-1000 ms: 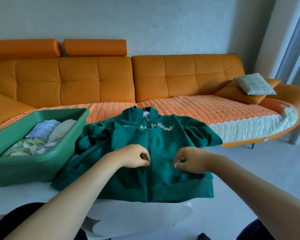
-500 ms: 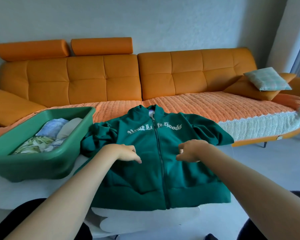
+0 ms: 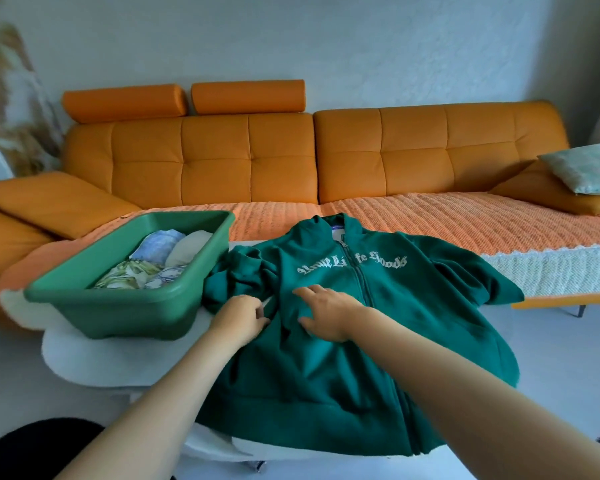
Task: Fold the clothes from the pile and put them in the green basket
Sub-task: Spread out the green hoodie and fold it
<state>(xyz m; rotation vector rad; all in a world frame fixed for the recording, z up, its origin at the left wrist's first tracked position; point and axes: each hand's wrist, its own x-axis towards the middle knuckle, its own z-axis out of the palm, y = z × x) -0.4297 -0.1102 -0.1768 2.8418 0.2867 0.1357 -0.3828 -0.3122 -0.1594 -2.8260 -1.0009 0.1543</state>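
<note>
A dark green zip-up hoodie (image 3: 413, 323) with white lettering lies face up, zipped, on the white table (image 3: 94, 362). Its left sleeve is bunched up against the green basket (image 3: 125, 306); its right sleeve spreads out toward the sofa. My left hand (image 3: 241, 318) grips the fabric at the hoodie's left side, near the bunched sleeve. My right hand (image 3: 326, 311) rests flat, fingers spread, on the left chest panel beside the zipper. The basket stands at the table's left and holds several folded clothes (image 3: 153, 261).
An orange sofa (image 3: 250, 161) with a knitted orange cover runs behind the table. Cushions (image 3: 575, 174) lie at its right end, another cushion (image 3: 49, 202) at its left. Dried grass (image 3: 11, 109) stands at the far left.
Both hands have left the zipper line and shifted left across the hoodie. My left hand now grips fabric at the left side; my right hand has opened flat on the left panel.
</note>
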